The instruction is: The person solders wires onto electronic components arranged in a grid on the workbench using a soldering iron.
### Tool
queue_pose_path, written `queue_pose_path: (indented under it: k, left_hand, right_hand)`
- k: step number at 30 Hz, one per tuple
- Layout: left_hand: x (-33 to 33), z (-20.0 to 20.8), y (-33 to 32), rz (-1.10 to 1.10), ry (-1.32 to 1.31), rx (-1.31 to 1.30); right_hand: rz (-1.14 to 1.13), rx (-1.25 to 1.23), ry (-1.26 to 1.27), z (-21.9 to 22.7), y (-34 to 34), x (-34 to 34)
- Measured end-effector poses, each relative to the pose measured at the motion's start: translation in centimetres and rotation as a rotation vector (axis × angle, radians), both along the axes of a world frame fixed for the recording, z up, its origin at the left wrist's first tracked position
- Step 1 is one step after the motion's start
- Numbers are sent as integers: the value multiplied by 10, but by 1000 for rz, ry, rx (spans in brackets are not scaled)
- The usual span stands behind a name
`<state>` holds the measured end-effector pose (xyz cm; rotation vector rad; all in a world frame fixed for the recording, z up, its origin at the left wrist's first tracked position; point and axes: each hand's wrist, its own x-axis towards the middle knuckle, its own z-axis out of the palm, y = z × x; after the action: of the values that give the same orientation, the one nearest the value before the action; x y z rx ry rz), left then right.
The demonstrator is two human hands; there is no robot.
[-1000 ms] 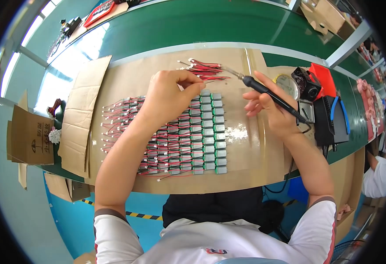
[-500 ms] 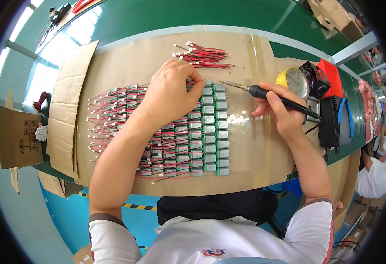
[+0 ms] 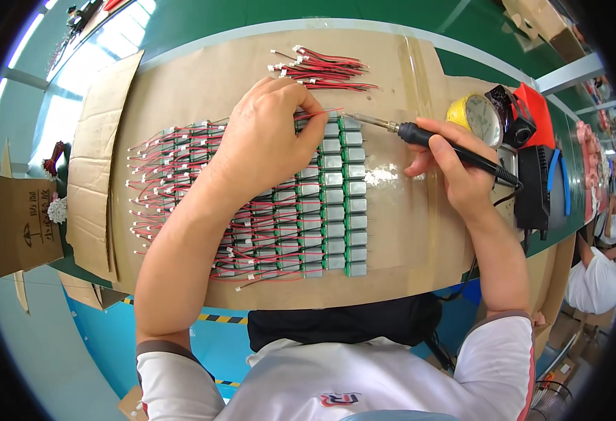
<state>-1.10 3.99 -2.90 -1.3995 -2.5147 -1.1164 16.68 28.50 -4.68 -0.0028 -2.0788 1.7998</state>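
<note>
Black soldering iron (image 3: 413, 133) slants near red wire (image 3: 332, 110)

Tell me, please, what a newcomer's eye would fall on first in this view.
Probably the neat block of small grey-and-green parts in the middle of the brown cardboard, with red and black leads trailing left. Just beyond it, the left hand pinches a red wire, while the right hand holds a black-handled soldering iron, its tip near the wire's end. The bright red container at the upper right also stands out.
</note>
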Motion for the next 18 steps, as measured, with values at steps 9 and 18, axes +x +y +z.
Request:
queue_pose_path:
  k: [9, 18]
  left_hand:
    - [2, 1, 1, 2, -6, -4]
    - [1, 1, 1, -3, -4, 7]
  right_hand:
    - [15, 31, 12, 2, -1, 0]
    - [27, 42, 23, 2, -1, -1]
